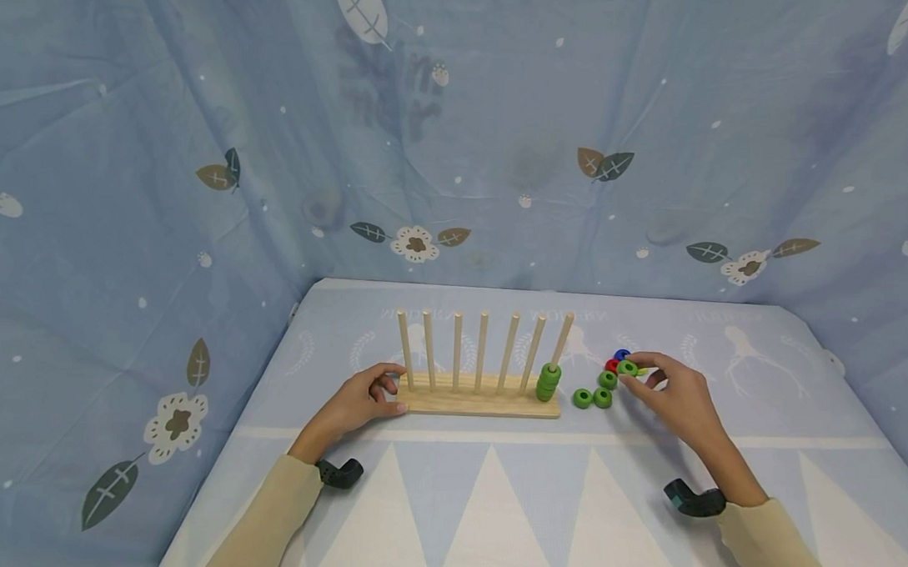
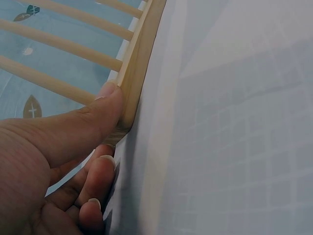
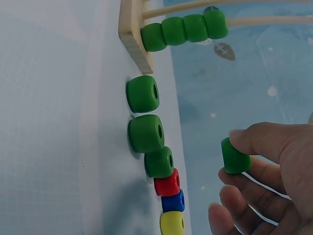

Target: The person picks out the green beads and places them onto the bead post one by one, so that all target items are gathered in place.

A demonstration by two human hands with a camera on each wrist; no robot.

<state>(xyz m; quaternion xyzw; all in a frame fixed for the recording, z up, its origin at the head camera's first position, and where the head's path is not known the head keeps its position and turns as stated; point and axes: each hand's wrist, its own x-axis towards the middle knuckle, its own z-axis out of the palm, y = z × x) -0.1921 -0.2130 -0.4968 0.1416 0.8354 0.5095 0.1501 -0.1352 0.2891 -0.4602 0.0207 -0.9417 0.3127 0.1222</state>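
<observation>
A wooden stand (image 1: 466, 404) with a row of several upright pegs lies on the table. Its left end is pinched between the thumb and fingers of my left hand (image 1: 360, 397). Several green beads (image 3: 194, 28) are stacked on the rightmost peg; the other pegs are bare. My right hand (image 1: 679, 397) holds a green bead (image 3: 234, 157) between thumb and fingertips, raised above the table to the right of the stand. Three loose green beads (image 1: 582, 398) lie beside the stand. Behind them sit a red bead (image 3: 167, 182), a blue bead (image 3: 173, 200) and a yellow bead (image 3: 171, 223).
A pale blue patterned cloth (image 1: 491, 499) covers the table. Blue fabric walls (image 1: 508, 106) rise at the back and on both sides. Each wrist wears a black camera, such as the right wrist camera (image 1: 694, 500).
</observation>
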